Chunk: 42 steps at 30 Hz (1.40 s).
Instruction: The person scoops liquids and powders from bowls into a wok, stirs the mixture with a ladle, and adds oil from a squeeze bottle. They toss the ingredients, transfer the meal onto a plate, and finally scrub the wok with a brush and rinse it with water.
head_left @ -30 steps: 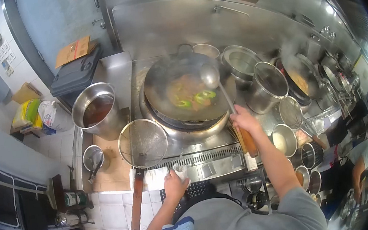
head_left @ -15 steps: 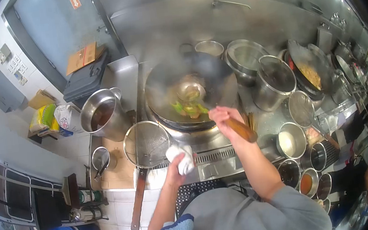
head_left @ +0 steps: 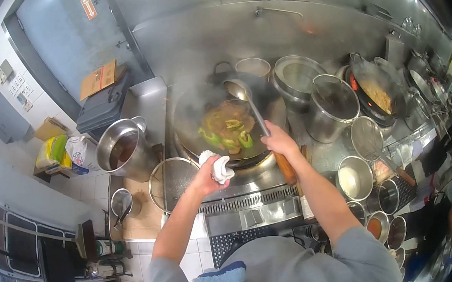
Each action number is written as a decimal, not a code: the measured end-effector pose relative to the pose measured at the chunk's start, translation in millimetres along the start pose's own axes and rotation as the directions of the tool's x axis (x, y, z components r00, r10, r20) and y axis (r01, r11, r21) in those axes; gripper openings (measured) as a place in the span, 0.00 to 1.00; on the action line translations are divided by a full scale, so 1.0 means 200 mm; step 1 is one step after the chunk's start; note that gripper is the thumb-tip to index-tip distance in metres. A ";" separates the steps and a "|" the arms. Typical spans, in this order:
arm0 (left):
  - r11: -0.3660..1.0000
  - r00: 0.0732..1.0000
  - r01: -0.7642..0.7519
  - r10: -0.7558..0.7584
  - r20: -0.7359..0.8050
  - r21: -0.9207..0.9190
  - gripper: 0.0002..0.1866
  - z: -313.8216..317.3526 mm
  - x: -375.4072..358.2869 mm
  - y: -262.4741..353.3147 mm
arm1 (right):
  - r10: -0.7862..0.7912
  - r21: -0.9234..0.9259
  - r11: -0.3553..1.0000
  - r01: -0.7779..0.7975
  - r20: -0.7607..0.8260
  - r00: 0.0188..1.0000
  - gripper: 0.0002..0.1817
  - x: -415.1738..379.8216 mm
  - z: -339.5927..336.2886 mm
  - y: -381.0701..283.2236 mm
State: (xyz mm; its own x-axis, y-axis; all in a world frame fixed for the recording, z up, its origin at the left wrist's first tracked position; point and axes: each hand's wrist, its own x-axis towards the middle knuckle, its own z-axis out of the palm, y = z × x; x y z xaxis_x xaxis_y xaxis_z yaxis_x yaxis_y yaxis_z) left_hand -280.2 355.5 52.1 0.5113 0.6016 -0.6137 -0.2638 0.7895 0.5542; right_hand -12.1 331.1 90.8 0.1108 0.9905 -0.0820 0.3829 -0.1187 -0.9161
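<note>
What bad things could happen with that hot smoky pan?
1. The left hand holds a white cloth right at the edge of the steaming wok; cloth or fingers could get scorched.
2. The right hand grips the ladle over the wok, so steam might sting it.
3. The peppers and meat are piled toward the near side and could spill over the rim.

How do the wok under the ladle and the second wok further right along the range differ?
The near wok holds brownish food with green pepper pieces, and the right hand keeps a ladle over it; the far wok holds yellowish food and nobody's hand is on it. The near wok appears larger. Both are dark, round and steaming.
</note>
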 end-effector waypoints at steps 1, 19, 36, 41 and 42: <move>0.999 1.000 0.019 -0.019 -0.003 -0.029 0.14 0.00 0.01 -0.01 | 0.000 -0.052 0.999 0.001 0.018 1.000 0.36 0.06 0.03 0.03; 0.928 0.986 -0.144 0.162 0.024 -0.342 0.06 0.34 -0.07 -0.34 | 0.058 -0.561 0.803 0.201 0.409 0.911 0.41 -0.65 -0.31 -0.24; 0.926 0.982 -0.171 0.188 0.017 -0.338 0.09 0.17 -0.09 -0.49 | -0.137 -0.637 0.729 0.250 0.221 0.966 0.39 -0.51 -0.07 -0.09; 0.919 0.986 -0.168 0.161 -0.048 -0.357 0.06 0.21 -0.05 -0.28 | 0.013 -0.634 0.753 0.174 0.280 0.960 0.39 -0.60 -0.15 -0.18; 0.928 0.986 -0.164 0.168 -0.016 -0.334 0.07 0.17 0.06 -0.22 | -0.003 -0.630 0.757 0.171 0.258 0.966 0.38 -0.59 -0.14 -0.17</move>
State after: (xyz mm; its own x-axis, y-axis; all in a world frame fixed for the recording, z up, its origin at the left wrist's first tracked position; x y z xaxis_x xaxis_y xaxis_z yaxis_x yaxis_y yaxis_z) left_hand -234.7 323.2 39.2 0.4468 0.7277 -0.5204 -0.6015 0.6749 0.4274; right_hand -12.9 216.1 142.2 -0.1311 0.9753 -0.1776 0.8870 0.0354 -0.4604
